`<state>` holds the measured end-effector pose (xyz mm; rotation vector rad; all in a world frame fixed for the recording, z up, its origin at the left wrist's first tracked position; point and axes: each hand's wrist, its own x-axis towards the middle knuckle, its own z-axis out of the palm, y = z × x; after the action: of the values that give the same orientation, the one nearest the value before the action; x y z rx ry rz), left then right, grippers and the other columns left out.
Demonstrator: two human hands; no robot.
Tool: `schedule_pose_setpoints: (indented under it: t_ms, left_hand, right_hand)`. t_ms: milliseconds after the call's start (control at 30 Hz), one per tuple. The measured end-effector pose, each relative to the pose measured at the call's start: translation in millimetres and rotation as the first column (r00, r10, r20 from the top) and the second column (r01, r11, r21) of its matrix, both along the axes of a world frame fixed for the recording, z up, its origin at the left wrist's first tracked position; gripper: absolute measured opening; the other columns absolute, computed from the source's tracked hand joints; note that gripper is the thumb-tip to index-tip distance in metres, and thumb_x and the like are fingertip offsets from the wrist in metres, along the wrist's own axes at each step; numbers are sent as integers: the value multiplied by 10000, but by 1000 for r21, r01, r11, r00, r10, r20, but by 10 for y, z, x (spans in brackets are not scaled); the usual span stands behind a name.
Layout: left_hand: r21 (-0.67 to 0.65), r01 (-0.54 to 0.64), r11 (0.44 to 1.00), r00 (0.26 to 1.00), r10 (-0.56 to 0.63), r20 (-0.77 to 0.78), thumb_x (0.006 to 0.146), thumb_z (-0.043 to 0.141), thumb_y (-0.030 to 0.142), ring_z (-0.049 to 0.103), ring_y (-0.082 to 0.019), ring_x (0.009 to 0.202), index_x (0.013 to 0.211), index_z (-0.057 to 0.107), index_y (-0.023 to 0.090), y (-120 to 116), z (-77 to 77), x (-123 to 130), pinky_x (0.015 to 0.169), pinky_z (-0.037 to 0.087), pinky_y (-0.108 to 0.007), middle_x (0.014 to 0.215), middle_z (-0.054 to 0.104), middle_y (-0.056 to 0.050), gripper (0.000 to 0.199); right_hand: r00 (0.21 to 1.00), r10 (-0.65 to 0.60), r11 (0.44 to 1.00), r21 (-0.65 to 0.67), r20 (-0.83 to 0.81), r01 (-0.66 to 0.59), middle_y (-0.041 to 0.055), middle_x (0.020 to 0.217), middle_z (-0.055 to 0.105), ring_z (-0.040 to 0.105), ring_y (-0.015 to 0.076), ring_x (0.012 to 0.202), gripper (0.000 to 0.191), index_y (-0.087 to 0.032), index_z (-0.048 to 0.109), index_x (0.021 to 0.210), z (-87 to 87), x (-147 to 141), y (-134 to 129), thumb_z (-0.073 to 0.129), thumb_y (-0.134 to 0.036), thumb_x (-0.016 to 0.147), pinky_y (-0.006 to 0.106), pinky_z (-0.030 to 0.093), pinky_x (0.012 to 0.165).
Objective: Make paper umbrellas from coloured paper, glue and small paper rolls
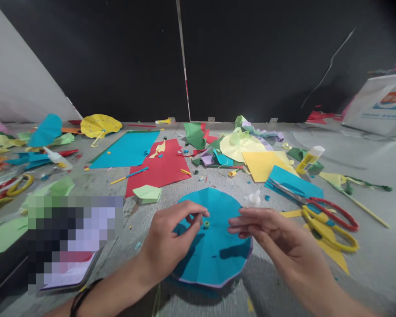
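Note:
A pleated blue paper disc with a thin purple rim lies in front of me. At its middle stands a small green paper ring. My left hand is over the disc's left side, thumb and fingertips drawn together in a pinch just beside the ring. Whatever may be between those fingertips is too small to make out. Over the right edge, my right hand is open, its fingers stretched out and holding nothing. A small white cap or nozzle lies just beyond the right hand.
To the right are red-and-yellow-handled scissors and a glue stick. A pixelated phone-like device is at left. Red paper, blue paper and scraps lie ahead. A dark wall stands behind; a white box is far right.

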<state>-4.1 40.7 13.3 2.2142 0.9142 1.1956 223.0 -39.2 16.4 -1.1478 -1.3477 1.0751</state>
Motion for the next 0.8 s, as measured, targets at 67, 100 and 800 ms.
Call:
schedule_pose_setpoints:
  t_ms: [67,100,800]
  left_hand:
    - [-62,1,998,1000,-1,-9,921,681,99,788,-153,780,965,773,237,22,-41,-10,739,614,-232,881,825,26,171]
    - [-96,-4,995,1000,4,5,908,704,98,799,-164,795,997,774,240,27,-59,-14,761,629,-244,893,833,27,182]
    - [127,-118,985,989,106,99,878,796,158,711,-204,995,761,607,206,33,30,-3,877,566,-325,1057,702,-45,227]
  right_hand:
    - [1000,0,1000,-2,3,0,73,1135,804,778,212,1093,215,-249,691,1212,-12,-7,-2,599,-347,1044,333,669,939]
    - [1000,-4,1000,-1,5,4,72,1130,805,781,214,1086,209,-248,694,1199,-9,-14,2,615,-351,1035,330,672,931]
    - [988,-132,974,-194,-77,115,43,775,834,818,238,739,332,-241,733,979,155,-94,-87,889,-450,774,334,700,739]
